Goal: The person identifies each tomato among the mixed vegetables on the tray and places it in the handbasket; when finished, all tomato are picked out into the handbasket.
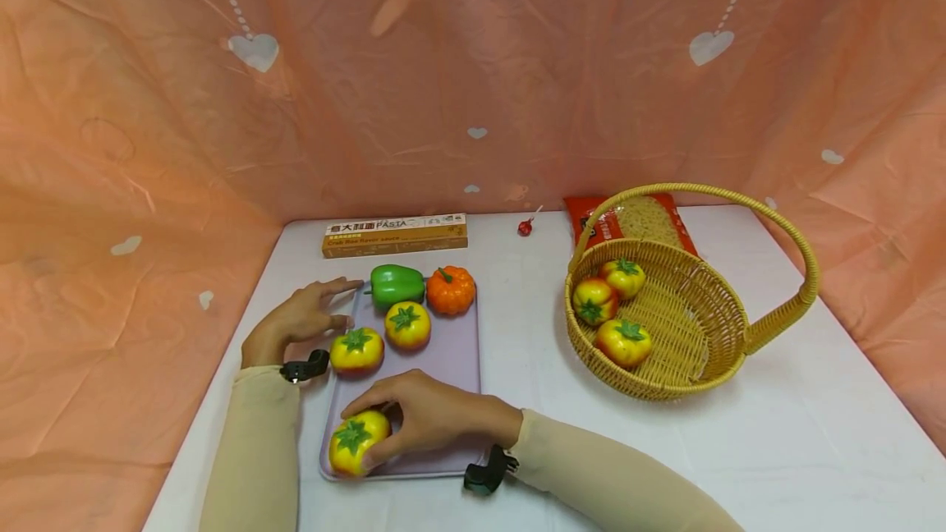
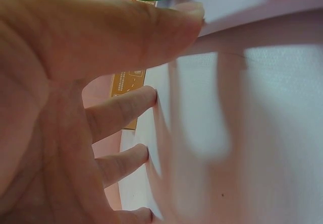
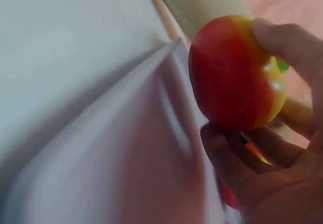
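My right hand (image 1: 429, 413) grips a yellow-and-red tomato (image 1: 360, 443) with a green leafy top, over the near left corner of the lilac tray (image 1: 443, 364). The right wrist view shows thumb and fingers around the tomato's red underside (image 3: 227, 77), with the tray's corner beneath. My left hand (image 1: 303, 318) is at the tray's left edge, fingers spread and holding nothing; its thumb (image 2: 166, 27) lies along the rim. Beside it on the tray are another tomato (image 1: 357, 354) and, farther in, a third (image 1: 407, 325). A green bell pepper (image 1: 397, 286) and an orange pumpkin (image 1: 451, 292) sit at the tray's far end.
To the right stands a woven basket (image 1: 658, 388) with a tall arched handle; three similar tomatoes (image 1: 624, 343) lie in its left side. Behind it is a red bag of pasta (image 1: 654, 218). A pasta box (image 1: 395, 238) and a red lollipop (image 1: 525, 227) lie along the table's back.
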A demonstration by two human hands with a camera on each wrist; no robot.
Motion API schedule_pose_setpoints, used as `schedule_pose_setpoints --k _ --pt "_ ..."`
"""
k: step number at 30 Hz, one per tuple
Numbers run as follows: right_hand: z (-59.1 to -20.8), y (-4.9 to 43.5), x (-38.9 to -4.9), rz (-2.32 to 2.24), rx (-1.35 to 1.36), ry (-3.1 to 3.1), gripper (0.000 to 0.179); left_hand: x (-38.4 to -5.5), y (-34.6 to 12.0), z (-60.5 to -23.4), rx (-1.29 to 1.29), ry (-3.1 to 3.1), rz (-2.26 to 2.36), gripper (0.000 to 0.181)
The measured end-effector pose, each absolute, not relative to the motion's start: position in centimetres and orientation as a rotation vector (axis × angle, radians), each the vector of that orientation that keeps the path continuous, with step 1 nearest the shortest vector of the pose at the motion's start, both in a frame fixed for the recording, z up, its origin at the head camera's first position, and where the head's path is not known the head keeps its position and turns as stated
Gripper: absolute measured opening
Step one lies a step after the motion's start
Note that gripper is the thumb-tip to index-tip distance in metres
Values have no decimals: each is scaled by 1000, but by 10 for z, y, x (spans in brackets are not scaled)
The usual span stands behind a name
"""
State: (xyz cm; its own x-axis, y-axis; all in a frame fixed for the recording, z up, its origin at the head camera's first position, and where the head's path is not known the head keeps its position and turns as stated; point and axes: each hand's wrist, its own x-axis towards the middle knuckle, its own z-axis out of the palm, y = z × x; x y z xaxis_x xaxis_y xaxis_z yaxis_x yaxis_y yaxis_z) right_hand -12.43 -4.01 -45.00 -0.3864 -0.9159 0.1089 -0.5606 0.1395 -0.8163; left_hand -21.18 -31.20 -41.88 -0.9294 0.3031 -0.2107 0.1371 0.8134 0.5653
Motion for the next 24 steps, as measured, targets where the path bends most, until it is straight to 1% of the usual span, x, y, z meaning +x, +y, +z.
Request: schedule_pose_setpoints --k 6,12,18,24 --pt "-441 0 -126 -1281 -1293 1899 55 -213 -311 -421 329 2710 799 71" --pt "-424 60 -130 -1373 -1183 1918 55 -213 -310 -422 307 2715 777 71" --pt "-405 132 -133 -1462 -1054 2151 50 -213 -311 -420 288 2701 764 73" --pt "-389 199 -134 -1533 -840 2397 51 -212 -311 -420 295 2710 775 72"
